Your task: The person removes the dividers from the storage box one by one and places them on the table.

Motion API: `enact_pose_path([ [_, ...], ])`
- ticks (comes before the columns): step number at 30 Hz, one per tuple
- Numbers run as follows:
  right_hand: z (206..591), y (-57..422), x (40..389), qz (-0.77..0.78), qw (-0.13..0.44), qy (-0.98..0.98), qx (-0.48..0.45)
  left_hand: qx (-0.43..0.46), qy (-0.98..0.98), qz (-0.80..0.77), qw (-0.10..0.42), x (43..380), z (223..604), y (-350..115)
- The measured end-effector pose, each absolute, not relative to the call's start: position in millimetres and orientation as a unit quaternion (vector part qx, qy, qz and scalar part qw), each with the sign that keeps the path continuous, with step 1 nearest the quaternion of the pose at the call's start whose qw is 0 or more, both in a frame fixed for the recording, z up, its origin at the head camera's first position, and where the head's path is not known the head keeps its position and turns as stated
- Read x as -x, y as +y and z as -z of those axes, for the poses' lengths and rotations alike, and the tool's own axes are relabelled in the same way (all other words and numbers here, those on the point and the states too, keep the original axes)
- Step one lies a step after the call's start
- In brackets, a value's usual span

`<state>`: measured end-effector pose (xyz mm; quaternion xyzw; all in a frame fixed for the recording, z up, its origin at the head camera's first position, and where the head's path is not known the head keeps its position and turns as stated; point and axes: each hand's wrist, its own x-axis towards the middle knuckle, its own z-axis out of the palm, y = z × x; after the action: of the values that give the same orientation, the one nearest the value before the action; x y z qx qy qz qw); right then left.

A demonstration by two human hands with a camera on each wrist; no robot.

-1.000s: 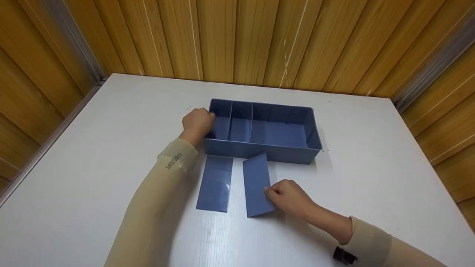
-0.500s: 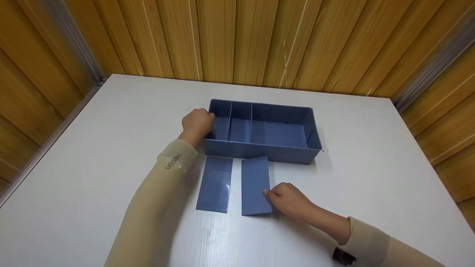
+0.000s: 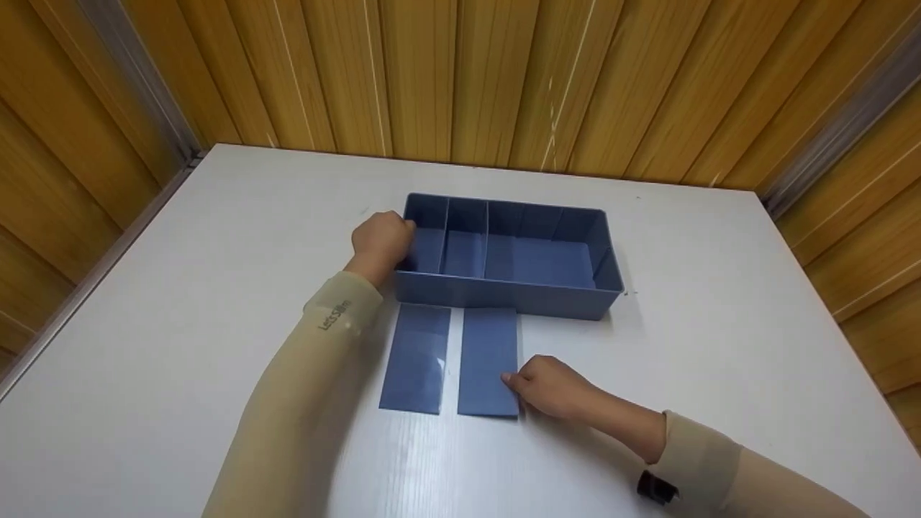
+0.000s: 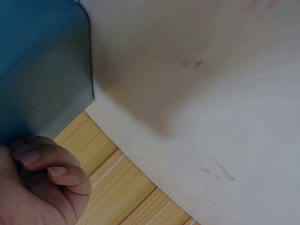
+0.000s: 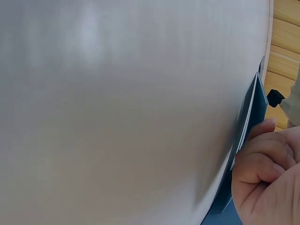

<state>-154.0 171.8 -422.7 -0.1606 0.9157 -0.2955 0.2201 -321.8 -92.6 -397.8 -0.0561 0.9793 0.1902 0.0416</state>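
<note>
A blue rectangular box (image 3: 504,295) stands on the table, split into three compartments by two upright dividers. My left hand (image 3: 381,239) grips its left end wall at the rim; in the left wrist view the curled fingers (image 4: 65,176) lie against the outside of the box (image 4: 47,79). In front of the box, a flat blue divider panel (image 3: 416,360) lies on the table. Beside it is a second blue divider panel (image 3: 486,363), its right edge pinched between thumb and fingers of my right hand (image 3: 554,388). In the right wrist view that panel (image 5: 255,105) stands edge-on to the camera.
The white table (image 3: 719,374) extends well to both sides of the box. Wood-look panelled walls (image 3: 475,79) enclose its back and sides. A small black object (image 3: 656,488) is by the right sleeve cuff.
The second panel has been lowered from a tilt to nearly flat and shifted slightly left alongside the first one. My left hand and the box stay put.
</note>
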Motion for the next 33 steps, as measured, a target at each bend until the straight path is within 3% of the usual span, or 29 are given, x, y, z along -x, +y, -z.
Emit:
enact_pose_path([
  [15,427,165,158,0.275,0.233,0.925,0.121,0.056,0.979,-0.193,0.045,320,397,-93],
  [33,422,160,160,0.210,0.227,0.938,0.158,0.055,0.979,-0.191,0.032,320,400,-93],
])
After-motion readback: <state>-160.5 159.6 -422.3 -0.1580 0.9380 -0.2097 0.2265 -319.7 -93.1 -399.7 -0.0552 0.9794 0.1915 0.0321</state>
